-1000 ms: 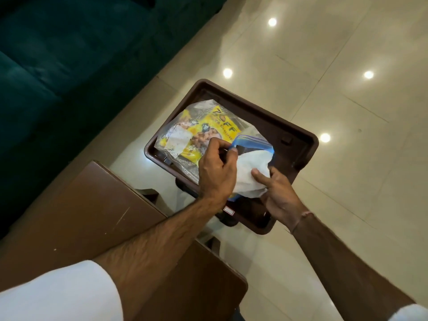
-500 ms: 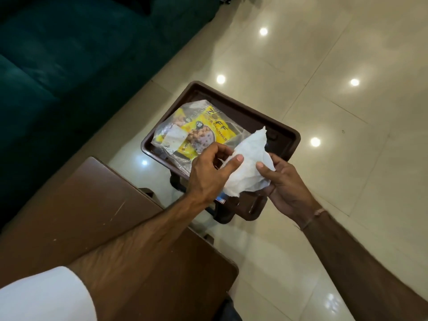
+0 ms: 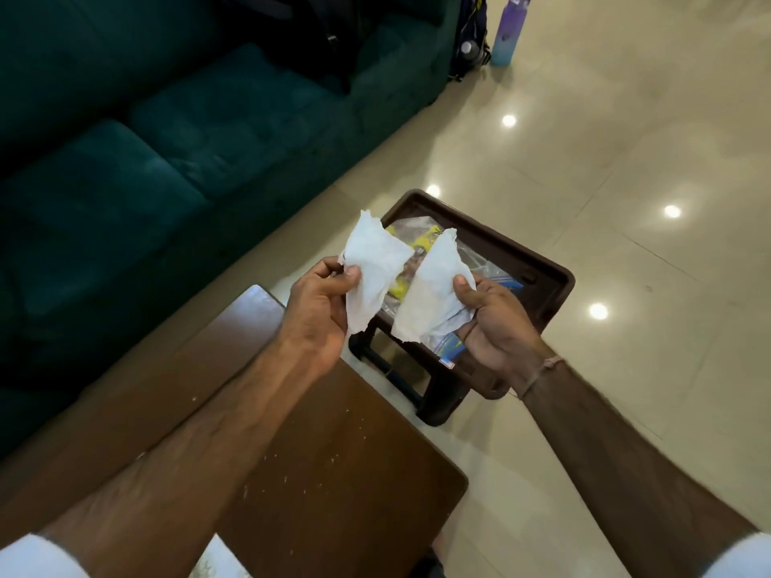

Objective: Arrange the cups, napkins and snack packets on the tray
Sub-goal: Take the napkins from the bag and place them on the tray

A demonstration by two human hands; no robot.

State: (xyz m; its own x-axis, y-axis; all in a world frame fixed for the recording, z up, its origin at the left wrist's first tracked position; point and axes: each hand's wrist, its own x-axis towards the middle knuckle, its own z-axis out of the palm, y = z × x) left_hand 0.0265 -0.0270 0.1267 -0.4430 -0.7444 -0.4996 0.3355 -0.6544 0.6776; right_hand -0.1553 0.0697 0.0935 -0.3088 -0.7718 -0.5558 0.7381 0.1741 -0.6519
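Observation:
My left hand (image 3: pixel 321 310) pinches one white napkin (image 3: pixel 373 264) by its edge. My right hand (image 3: pixel 496 323) pinches a second white napkin (image 3: pixel 432 294), a small gap between the two. Both are held up in the air above the near side of the dark brown tray (image 3: pixel 538 264), which rests on a low stool. In the tray lies a clear zip bag with yellow snack packets (image 3: pixel 421 241), mostly hidden behind the napkins. A blue-edged plastic bag (image 3: pixel 452 348) shows under my right hand. No cups are in view.
A brown wooden table (image 3: pixel 346 452) lies under my forearms. A dark green sofa (image 3: pixel 187 131) fills the left. A purple water bottle (image 3: pixel 507 31) and a dark bag (image 3: pixel 471 39) stand on the glossy tiled floor at the back.
The single white napkin bundle held between both hands has come apart into two pieces, one in each hand, lifted higher. The view has tilted up and away from the tray.

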